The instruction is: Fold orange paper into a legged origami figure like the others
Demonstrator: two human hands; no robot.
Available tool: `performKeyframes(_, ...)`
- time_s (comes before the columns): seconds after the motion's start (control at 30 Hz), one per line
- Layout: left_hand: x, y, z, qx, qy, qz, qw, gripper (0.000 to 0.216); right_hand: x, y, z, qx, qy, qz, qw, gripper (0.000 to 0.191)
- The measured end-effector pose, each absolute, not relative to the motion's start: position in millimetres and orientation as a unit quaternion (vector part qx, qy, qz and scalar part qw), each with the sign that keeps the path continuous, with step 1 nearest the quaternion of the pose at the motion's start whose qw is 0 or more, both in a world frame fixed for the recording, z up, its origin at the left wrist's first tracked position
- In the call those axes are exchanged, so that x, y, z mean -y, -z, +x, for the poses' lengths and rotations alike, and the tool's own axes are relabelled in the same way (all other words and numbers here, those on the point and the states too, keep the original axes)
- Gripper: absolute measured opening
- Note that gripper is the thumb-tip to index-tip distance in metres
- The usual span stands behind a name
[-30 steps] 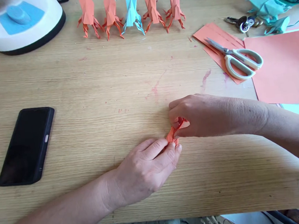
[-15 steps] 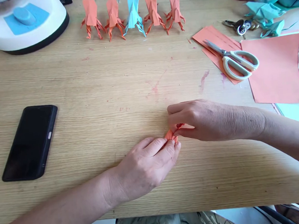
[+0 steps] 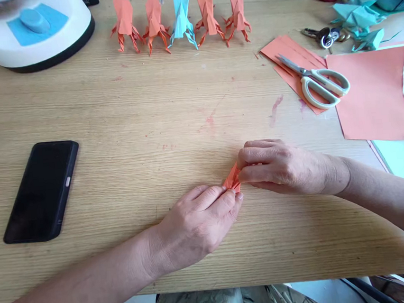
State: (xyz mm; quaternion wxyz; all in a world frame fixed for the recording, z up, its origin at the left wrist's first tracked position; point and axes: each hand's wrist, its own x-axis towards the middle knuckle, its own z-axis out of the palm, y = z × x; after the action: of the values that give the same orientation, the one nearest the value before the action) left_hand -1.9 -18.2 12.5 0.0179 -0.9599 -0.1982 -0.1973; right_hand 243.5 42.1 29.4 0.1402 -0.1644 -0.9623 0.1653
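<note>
Your left hand [image 3: 198, 225] and right hand [image 3: 278, 165] meet just below the middle of the surface [image 3: 121, 130], both closed on a small orange fold [image 3: 232, 179] that lies low against the wood. Your left fingertips [image 3: 233, 198] pinch its near end from seven o'clock, and your right fingers [image 3: 247, 159] curl over its far end from three o'clock; most of the fold is hidden between them, so only a short creased tip shows. At nine o'clock from your hands, well apart, a black phone [image 3: 41, 190] lies flat, screen up. At twelve o'clock, along the far edge, stands a row of five paper figures: four orange figures [image 3: 123, 16] with one blue figure [image 3: 181, 10] in the middle of them. At eleven o'clock, a white device [image 3: 51, 35] with a blue pad on top sits at the far corner. At two o'clock, white-handled scissors [image 3: 319, 85] rest on orange strips [image 3: 281, 51], touching them, blades pointing away to the left. Just beside those, toward three o'clock, an orange sheet [image 3: 375, 96] lies flat over a pale sheet [image 3: 402, 156]. Beyond the scissors, at one o'clock, a bunch of keys [image 3: 323, 35] lies near some crumpled blue paper [image 3: 358, 15].
</note>
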Motion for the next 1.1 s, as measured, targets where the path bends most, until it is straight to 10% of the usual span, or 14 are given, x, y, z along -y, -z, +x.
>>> performKeyframes(0.57, 19.2, -16.3, -3.9, 0.197, 0.192, -0.961, 0.008, 0.029, -30.0, -26.3, 266.4, 0.967, -0.096, -0.153, 0.182, 0.025)
performKeyframes(1.1, 18.5, -19.8, -2.8, 0.189, 0.161, -0.968, 0.028, 0.03, -25.2, -23.4, 251.5, 0.882, -0.288, -0.31, 0.209, 0.016)
